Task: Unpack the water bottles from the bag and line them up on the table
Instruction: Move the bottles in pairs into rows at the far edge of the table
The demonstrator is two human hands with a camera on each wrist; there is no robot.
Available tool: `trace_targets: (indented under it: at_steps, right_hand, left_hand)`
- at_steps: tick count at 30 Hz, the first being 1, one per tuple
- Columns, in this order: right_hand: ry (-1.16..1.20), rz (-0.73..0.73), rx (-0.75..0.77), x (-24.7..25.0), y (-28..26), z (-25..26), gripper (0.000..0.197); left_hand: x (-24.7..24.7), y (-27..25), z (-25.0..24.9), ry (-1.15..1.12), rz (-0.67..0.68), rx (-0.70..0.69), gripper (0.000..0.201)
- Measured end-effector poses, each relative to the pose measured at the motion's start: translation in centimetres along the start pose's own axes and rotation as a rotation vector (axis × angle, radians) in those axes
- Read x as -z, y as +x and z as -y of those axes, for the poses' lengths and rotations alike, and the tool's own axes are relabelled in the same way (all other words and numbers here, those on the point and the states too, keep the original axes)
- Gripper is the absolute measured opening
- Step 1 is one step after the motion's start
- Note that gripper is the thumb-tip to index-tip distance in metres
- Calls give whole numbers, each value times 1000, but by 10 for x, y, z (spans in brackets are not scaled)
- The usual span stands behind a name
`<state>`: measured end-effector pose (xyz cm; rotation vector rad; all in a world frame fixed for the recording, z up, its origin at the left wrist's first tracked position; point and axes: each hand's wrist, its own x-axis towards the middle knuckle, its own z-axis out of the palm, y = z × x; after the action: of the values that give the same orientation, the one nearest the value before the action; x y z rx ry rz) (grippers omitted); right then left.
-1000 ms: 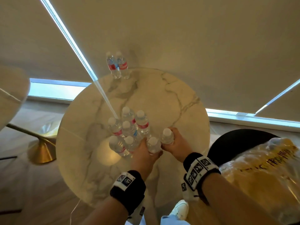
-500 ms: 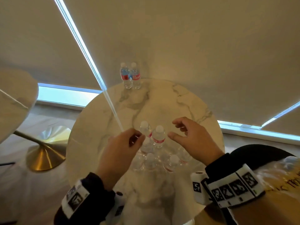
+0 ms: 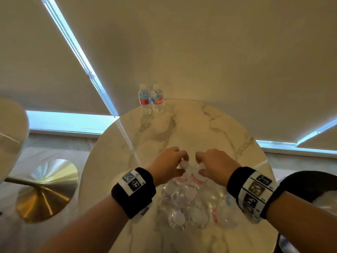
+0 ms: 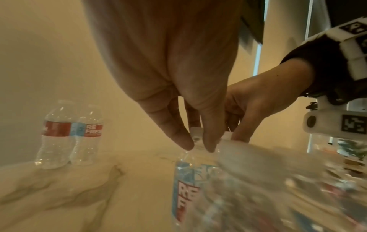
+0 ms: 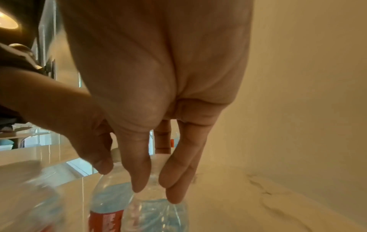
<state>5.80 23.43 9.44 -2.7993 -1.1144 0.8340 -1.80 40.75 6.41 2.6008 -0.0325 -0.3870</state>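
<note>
a: since half a second ago both hands have dropped from hovering above the cluster of bottles (image 3: 184, 203) onto its far row.

b: and the fingers?

a: the left hand (image 3: 166, 166) has its fingers (image 4: 179, 138) curled down around the neck and cap of one upright bottle (image 4: 185, 185), pinching it just under the white cap. the right hand (image 3: 215, 166) does the same on the neighbouring bottle (image 5: 111, 202); its fingers (image 5: 139, 172) and thumb close on the shoulder below the cap. both hands are gripping, one bottle each, and the two bottles touch side by side.

b: where does the cluster sit?

a: on the round marble surface (image 3: 197, 128), at its near half, directly below the wrists. the gripped pair forms the cluster's far edge; the other bottles crowd behind them toward the person, caps up, blurred in the wrist views.

b: anything beyond the cluster?

a: two more bottles (image 3: 151, 99) stand upright and touching at the far rim of the surface, well apart from the cluster, red and blue labels facing in. to the left of the cluster, off the surface, a brass pedestal base (image 3: 43, 190) rests on the floor. to the right, a dark chair (image 3: 310, 181) shows at the frame edge.
</note>
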Motion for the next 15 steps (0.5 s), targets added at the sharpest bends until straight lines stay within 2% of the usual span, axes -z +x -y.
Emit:
trace_targets:
  at_steps: [7,15]
  right_hand:
    - [78,-87,-16,60,89,-31,25]
    - [63,-204,-23,115,209,-50,28]
  left_hand:
    - [45,75,45,-82,-150,95,26]
    - [100,189,97,4,-288,144,34]
